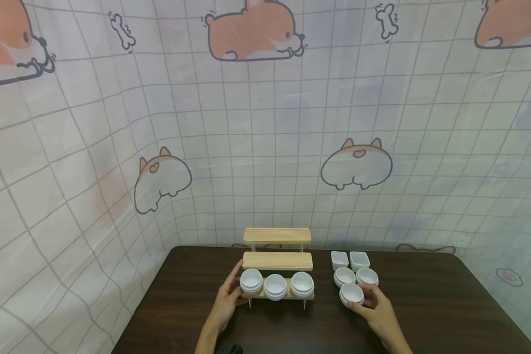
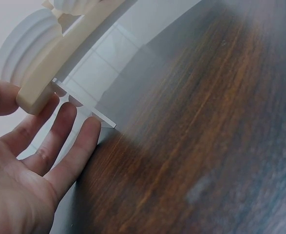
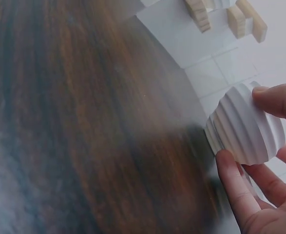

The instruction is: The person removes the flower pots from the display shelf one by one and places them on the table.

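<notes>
Three white ridged bowls, among them the left one (image 1: pixel 251 280), stand on the lowest board of a wooden tiered rack (image 1: pixel 277 261). My left hand (image 1: pixel 223 304) is at the rack's left end; in the left wrist view my left hand (image 2: pixel 30 161) has its thumb and a finger at the end of the board (image 2: pixel 40 87), other fingers beside the clear leg. On the right, my right hand (image 1: pixel 378 314) grips the front white bowl (image 1: pixel 351 294). The right wrist view shows the right hand (image 3: pixel 264 195) with thumb at the rim and fingers round the ridged side of the bowl (image 3: pixel 245 126).
Behind the gripped bowl stand two more round bowls (image 1: pixel 344 277) and two square white dishes (image 1: pixel 359 260). The dark wooden table (image 1: pixel 425 295) meets a patterned cloth (image 1: pixel 265 172) at its back. A small black object (image 1: pixel 236 349) lies at the front edge of view.
</notes>
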Demonstrator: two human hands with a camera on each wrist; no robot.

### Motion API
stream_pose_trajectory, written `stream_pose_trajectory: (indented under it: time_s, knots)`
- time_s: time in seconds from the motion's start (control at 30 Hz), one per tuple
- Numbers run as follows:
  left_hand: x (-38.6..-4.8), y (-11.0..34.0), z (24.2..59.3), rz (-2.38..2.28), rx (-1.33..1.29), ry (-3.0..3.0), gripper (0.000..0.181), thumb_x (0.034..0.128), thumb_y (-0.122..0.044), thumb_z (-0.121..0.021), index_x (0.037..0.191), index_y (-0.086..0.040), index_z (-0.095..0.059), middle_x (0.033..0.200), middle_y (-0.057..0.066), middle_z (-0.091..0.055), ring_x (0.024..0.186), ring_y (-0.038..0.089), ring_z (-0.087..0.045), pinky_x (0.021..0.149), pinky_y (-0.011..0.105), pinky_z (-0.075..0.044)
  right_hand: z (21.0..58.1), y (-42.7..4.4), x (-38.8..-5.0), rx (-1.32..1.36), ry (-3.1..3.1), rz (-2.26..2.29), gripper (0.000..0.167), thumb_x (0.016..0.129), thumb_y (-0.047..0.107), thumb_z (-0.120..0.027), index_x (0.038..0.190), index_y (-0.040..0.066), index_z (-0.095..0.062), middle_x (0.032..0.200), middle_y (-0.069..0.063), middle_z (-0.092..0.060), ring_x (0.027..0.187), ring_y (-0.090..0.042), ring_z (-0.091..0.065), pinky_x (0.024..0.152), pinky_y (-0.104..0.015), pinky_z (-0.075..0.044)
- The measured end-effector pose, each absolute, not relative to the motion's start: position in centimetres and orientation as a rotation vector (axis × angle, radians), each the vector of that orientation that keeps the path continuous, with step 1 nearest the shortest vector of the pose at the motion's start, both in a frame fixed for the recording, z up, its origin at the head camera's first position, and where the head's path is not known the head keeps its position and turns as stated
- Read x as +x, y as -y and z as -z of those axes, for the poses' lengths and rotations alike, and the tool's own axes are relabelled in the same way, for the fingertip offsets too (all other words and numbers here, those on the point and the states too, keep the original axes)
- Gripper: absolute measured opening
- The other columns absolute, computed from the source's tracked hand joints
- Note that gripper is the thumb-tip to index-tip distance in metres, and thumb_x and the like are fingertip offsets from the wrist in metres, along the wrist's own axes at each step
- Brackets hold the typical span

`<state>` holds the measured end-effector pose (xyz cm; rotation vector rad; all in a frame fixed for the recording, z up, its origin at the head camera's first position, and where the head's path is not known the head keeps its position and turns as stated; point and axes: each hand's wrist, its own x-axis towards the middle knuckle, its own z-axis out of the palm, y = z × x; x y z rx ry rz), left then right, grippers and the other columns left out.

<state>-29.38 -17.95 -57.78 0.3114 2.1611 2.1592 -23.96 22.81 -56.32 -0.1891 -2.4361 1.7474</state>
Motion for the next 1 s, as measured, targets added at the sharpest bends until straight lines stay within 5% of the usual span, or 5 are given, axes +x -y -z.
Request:
stream_pose_trajectory:
  time_s: [0.5,1.0]
  knots:
    - [-29.32,17.93,57.63,-2.148,0.307,-2.168,0.066,0.1063,-0.01,-0.05,0.162,-0.037,-0.028,0.14,0.02,-0.051,0.115,0.02,-0.06,0.094,0.046,-0.058,57.22,-22.93,-24.11,-0.202,2.478,-1.663,0.064,0.081,0.016,-0.087,0.136,0.005,-0.058,0.128,-0.019,-0.068,0.092,-0.002,-0.064,0.074,-0.021,-0.052]
    - [-29.4,17.84,57.7,-2.155,0.301,-2.17,0.067,0.1059,-0.007,-0.049,0.161,-0.038,-0.029,0.141,0.021,-0.051,0.114,0.021,-0.061,0.093,0.046,-0.059,57.22,-22.79,-24.23,-0.185,2.552,-1.593,0.064,0.083,0.022,-0.086,0.137,0.005,-0.057,0.131,-0.022,-0.067,0.105,-0.021,-0.066,0.074,-0.022,-0.051]
